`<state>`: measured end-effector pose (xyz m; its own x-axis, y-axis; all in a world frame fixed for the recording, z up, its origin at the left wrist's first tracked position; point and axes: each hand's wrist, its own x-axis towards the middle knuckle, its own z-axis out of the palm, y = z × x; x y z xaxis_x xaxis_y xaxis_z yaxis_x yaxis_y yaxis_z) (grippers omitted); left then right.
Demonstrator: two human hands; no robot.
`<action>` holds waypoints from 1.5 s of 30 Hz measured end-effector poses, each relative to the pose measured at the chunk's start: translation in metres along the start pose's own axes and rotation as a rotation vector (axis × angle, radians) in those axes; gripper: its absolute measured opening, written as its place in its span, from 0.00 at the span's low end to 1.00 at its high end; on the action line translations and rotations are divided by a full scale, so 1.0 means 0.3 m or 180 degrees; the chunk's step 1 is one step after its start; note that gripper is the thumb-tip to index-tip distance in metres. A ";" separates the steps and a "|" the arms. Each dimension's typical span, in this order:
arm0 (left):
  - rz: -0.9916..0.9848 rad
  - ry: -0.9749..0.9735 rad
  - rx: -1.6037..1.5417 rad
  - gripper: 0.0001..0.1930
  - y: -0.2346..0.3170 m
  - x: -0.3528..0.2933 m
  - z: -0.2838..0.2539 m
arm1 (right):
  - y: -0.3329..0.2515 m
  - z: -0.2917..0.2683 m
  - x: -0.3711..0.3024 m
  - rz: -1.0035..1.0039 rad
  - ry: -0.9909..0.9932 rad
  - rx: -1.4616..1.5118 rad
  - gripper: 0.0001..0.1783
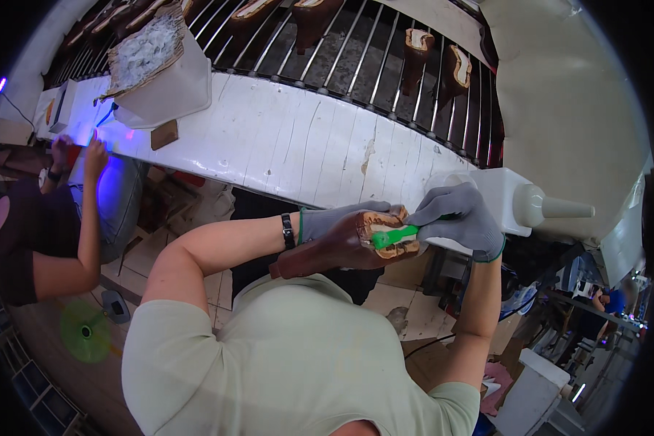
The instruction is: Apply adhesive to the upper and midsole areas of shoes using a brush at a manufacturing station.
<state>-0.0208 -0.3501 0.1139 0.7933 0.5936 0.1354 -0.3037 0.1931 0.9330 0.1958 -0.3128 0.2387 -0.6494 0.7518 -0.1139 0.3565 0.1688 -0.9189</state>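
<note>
From where I stand, most of the left hand (330, 224) is out of sight behind the brown shoe (334, 245); a grey glove back shows along the far side, wrapped round the piece, and its fingertips underneath are hidden. The right hand (459, 216), gloved too, pinches a green brush-like tool (394, 236) between thumb and fingers; its far end is covered by them. Whether the shoe also rests against the person's shirt, I can't tell.

The shoe is held in front of the bench (291, 138), off its near edge and tilted, narrow end to the left. Its dark upper looks smooth, with tan, puckered edges folded in around a pale inner sole, across which the green tool lies.

At the bench's right end, just beyond the right hand, a white container (495, 195) with a pale spout (563, 208) partly hides behind that hand. At the left end sits a white tub (171, 98), topped by cardboard with clear, crumpled stuff. Along the far edge runs a rack of metal rods (344, 45) carrying more brown shoes, several cut off by the view.
</note>
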 end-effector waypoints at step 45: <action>-0.0996 0.0438 -0.1988 0.25 0.132 0.133 -0.228 | -0.034 0.067 -0.040 0.0144 0.3115 -0.0335 0.13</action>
<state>-0.0372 -0.2653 0.1333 0.8314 0.5224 -0.1894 -0.3508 0.7578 0.5501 0.1867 -0.3364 0.2417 0.1920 0.9468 0.2584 0.4561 0.1470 -0.8777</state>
